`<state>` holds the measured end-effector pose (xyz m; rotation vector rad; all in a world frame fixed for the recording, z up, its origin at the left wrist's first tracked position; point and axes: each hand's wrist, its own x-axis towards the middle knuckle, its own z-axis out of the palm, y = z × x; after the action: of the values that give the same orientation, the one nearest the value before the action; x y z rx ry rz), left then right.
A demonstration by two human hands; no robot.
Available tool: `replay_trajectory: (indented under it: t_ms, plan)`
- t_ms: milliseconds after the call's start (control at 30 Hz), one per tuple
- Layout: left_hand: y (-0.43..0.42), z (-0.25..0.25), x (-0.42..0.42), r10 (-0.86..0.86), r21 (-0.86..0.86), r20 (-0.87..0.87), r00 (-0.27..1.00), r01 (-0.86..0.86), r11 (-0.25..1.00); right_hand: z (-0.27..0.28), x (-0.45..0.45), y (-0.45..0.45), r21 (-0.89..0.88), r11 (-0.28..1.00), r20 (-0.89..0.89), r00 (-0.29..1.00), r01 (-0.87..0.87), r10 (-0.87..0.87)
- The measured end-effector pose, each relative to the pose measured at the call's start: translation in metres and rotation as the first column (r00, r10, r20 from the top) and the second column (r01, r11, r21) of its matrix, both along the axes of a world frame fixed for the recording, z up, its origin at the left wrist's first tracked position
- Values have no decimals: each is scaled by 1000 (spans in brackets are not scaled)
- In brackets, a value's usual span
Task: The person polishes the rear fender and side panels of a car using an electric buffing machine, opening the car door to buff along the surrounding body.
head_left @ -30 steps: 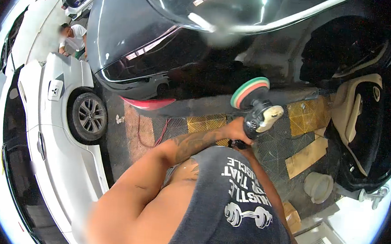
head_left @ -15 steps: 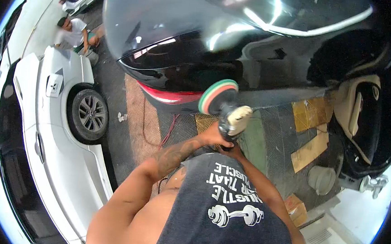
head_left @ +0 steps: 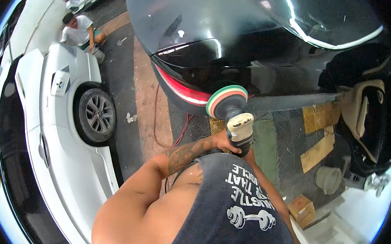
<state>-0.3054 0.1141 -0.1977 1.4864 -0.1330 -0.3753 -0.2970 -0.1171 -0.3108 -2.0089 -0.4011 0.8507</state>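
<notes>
A handheld polisher point(head_left: 239, 126) with a cream-and-black body and a round green-and-orange pad point(head_left: 211, 101) is in front of me. The pad is tilted at the right end of the red tail light point(head_left: 184, 88) on a glossy black car point(head_left: 199, 61); whether it touches the surface I cannot tell. My left hand point(head_left: 226, 141), at the end of a tattooed forearm, is closed around the polisher beside its body. My right hand point(head_left: 250, 156) is at the polisher's rear end near my waist, its fingers mostly hidden behind the tool and my dark shirt.
On the left stands a white car point(head_left: 66, 126), with a person point(head_left: 80, 30) crouching beyond it by a bucket point(head_left: 98, 55). A red cord point(head_left: 183, 132) lies on the floor mats. At right are cardboard point(head_left: 316, 156), a pale bucket point(head_left: 327, 180), a box point(head_left: 301, 210) and a black car part point(head_left: 372, 121).
My view has shifted, so the cars appear further right. The polisher has tilted, showing more of the pad's backing. Both hands stay at the tool.
</notes>
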Motion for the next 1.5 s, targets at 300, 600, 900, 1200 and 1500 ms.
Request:
replay_trajectory:
  t_ms: [300, 600, 900, 1200, 1500]
  plan:
    - [91, -52, -81, -102, -1, -42, 994, 102, 995, -21, -69, 57, -60, 998, 129, 992, -4, 11]
    - [92, -26, -87, -118, -198, -270, 956, 65, 978, 37, -98, 82, -69, 973, -33, 974, 221, -224]
    - [127, -24, -76, -194, -59, 162, 967, 206, 977, 10, -90, 102, -143, 976, 15, 987, 164, -163]
    - [105, -29, -73, -194, -53, -2, 981, 194, 980, 37, -97, 98, -69, 968, -47, 968, 242, -246]
    - [118, -4, -72, -128, -332, 88, 988, 151, 931, 71, -94, 90, -147, 972, 103, 980, 185, -171]
